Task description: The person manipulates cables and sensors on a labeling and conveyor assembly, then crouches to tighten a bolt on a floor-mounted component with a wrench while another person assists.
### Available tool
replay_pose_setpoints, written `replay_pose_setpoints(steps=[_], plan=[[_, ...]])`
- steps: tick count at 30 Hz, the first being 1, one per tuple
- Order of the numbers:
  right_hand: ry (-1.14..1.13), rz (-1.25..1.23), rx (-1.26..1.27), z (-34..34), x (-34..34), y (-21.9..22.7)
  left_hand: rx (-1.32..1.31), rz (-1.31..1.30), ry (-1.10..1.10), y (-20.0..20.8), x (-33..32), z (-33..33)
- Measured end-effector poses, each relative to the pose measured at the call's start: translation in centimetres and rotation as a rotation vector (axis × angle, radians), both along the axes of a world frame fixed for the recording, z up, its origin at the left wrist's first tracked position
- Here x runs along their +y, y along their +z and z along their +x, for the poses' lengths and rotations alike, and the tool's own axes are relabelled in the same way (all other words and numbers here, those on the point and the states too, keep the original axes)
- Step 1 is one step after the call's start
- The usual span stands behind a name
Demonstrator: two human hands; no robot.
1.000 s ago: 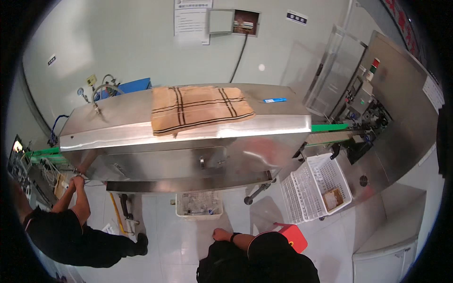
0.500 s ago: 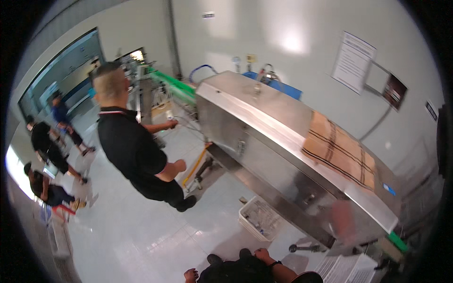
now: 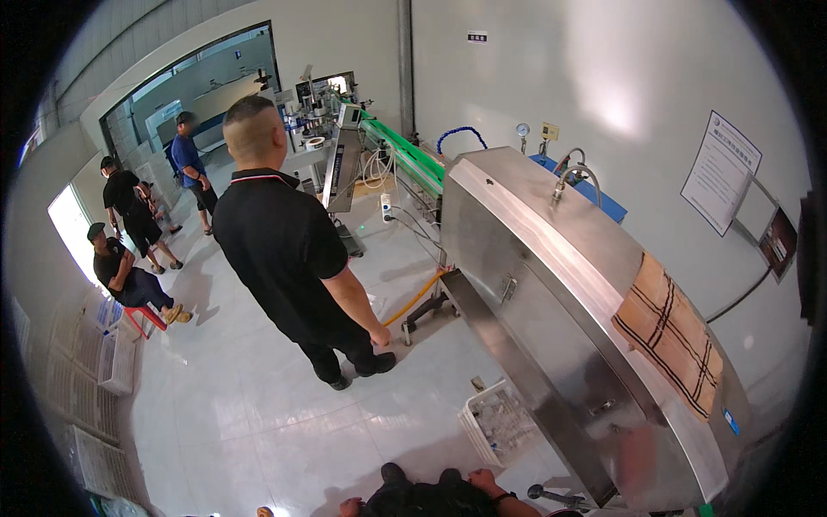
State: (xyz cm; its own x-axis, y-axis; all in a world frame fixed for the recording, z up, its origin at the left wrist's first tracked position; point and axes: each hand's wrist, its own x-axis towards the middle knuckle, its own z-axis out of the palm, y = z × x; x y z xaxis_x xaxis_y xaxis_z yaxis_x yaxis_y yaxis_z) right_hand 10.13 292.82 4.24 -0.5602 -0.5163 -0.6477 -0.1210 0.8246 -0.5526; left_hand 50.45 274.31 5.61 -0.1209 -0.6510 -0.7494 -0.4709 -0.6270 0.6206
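My right hand (image 3: 484, 479) hangs beside my thigh, fingers curled in, with nothing visible in it. A dark band circles that wrist. My left hand (image 3: 351, 507) is low at the lower edge, partly cut off, its fingers not clear. Neither hand touches anything but perhaps my own clothes. Nearest to my right hand is a white crate (image 3: 500, 424) of small clear pieces on the floor. Beyond it stands a long stainless steel machine (image 3: 534, 314) with a folded tan, dark-striped cloth (image 3: 668, 332) on its sloping top.
A co-worker in a black shirt (image 3: 280, 250) stands ahead, facing away. Farther left, a person sits on a red stool (image 3: 145, 320) near other standing people. A green-railed conveyor (image 3: 405, 151) runs behind the machine; a yellow hose (image 3: 413, 297) and a black lever (image 3: 556, 495) are low beside it.
My view has turned left, so the machine and people appear farther right. The co-worker's arm, held out toward the cables before, now hangs down. My hands sit lower in view.
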Motion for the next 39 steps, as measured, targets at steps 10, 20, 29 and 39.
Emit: replay_pose_setpoints(steps=[10, 20, 29, 39], plan=[[-0.038, -0.079, -0.012, 1.2, -1.2, 1.1, 0.148, 0.090, 0.228, 1.2, -2.6, 0.3], [0.057, -0.103, 0.052, 3.2, -5.0, 1.6, 0.218, 0.126, 0.317, 1.0, -5.6, 2.6], [0.163, -0.149, 0.129, 3.4, -10.7, 0.3, 0.249, 0.120, 0.384, 1.9, -8.1, 5.7], [-0.016, -0.119, 0.016, 0.5, -16.9, 0.1, 0.257, 0.087, 0.441, 3.0, -10.2, 4.3]])
